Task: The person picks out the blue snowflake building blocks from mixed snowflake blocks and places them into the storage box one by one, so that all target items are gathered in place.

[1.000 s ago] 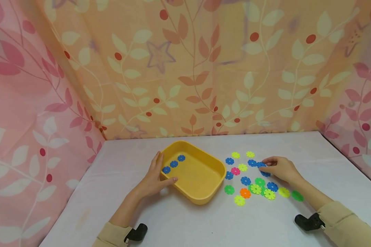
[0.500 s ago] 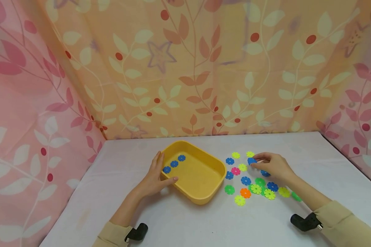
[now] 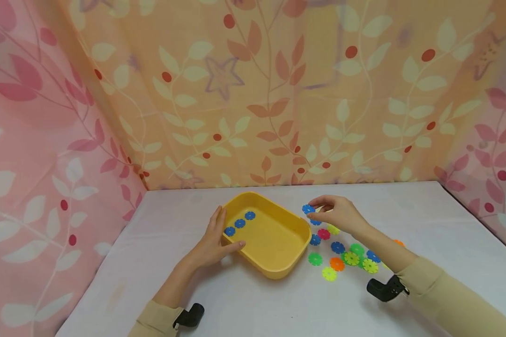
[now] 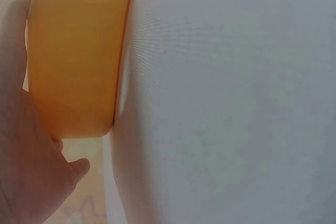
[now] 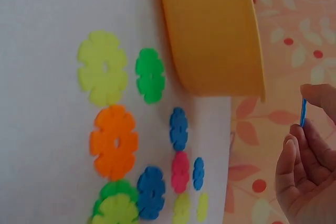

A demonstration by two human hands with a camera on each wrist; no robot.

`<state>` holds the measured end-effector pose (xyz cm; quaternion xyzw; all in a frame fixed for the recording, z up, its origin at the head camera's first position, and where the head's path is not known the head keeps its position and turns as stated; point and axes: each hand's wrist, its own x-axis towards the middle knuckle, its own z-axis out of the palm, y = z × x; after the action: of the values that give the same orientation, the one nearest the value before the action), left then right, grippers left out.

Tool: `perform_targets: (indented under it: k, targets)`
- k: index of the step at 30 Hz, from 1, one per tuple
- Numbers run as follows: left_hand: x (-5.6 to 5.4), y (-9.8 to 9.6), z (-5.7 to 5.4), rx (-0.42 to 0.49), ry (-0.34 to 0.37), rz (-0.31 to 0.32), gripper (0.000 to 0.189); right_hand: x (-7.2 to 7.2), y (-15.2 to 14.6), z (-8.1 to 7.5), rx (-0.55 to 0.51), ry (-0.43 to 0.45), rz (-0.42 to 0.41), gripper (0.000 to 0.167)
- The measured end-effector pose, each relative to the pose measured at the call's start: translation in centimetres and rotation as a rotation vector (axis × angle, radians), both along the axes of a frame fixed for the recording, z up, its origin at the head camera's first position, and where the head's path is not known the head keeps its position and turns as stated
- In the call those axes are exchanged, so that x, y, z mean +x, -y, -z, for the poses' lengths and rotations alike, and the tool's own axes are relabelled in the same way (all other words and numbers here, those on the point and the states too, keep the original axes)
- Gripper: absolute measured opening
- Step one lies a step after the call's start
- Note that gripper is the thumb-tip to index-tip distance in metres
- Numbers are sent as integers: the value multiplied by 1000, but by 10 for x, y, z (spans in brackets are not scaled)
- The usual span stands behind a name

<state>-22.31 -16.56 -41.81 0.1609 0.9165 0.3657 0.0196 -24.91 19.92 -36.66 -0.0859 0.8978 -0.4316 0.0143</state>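
Note:
My left hand (image 3: 212, 238) holds the left corner of a yellow plastic basin (image 3: 274, 267). The thumb lies on the near rim and the fingers run along the left side. Inside the basin several blue notched discs (image 3: 240, 223) lie in a row. To the right, above the table, my right hand (image 3: 339, 214) pinches one blue snowflake disc (image 3: 308, 209) between thumb and finger, just beyond the basin's right edge. In the right wrist view this blue disc (image 5: 303, 112) shows edge-on. The left wrist view has the basin's outer wall (image 4: 79, 61) beside the left hand (image 4: 31, 166).
Loose discs lie right of the basin: a pink one (image 3: 323, 234), an orange one (image 3: 337, 264), a green one (image 3: 315, 259), a yellow one (image 3: 329, 274) and several more. The right forearm covers some. A patterned curtain (image 3: 185, 117) stands behind the white table (image 3: 244, 309).
My right hand has picked up a blue disc from the upper right of the pile and moved left with it toward the basin. The left hand stays on the basin.

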Motion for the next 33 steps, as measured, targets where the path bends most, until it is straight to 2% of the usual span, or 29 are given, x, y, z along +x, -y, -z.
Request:
perform_targets:
  k: [6, 11, 16, 24, 29, 33]
  targets:
    - [1, 0, -1, -12, 24, -9, 114, -6, 33, -16, -41, -19, -66, 43]
    - [0, 1, 0, -15, 34, -7, 114, -14, 58, -20, -93, -54, -131, 39]
    - [0, 0, 0, -21, 34, -9, 114, -22, 83, -26, -141, -50, -176, 37]
    - [-1, 2, -3, -4, 29, 3, 116, -47, 121, -40, -207, -68, -261, 37]
    - [-2, 2, -2, 2, 27, 11, 116, -66, 139, -29, -200, -81, -359, 34]
    - [-1, 2, -1, 4, 35, 12, 116, -75, 148, -14, -110, -34, -488, 32]
